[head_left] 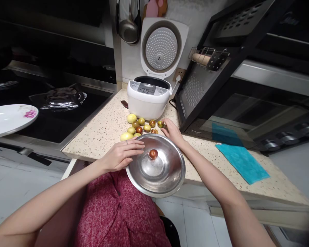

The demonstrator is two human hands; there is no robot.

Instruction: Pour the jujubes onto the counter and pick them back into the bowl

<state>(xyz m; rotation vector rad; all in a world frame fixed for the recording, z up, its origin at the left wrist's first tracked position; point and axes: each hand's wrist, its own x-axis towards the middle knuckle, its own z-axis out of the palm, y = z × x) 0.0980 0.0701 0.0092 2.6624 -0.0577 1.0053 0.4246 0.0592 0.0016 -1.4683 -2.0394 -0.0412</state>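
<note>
My left hand [121,154] grips the rim of a steel bowl [167,180] and holds it at the counter's front edge. One reddish-brown jujube fruit [153,154] lies in the bowl. Several green and brown jujubes [139,127] sit scattered on the speckled counter behind the bowl. My right hand [171,131] reaches past the bowl, fingers curled over the rightmost fruit [160,124]; whether it is gripped is unclear.
A white rice cooker [148,97] with its lid up stands behind the fruit. A black oven [247,85] fills the right side, with a blue cloth [240,161] in front. A gas hob [63,97] and a white plate [10,118] lie to the left.
</note>
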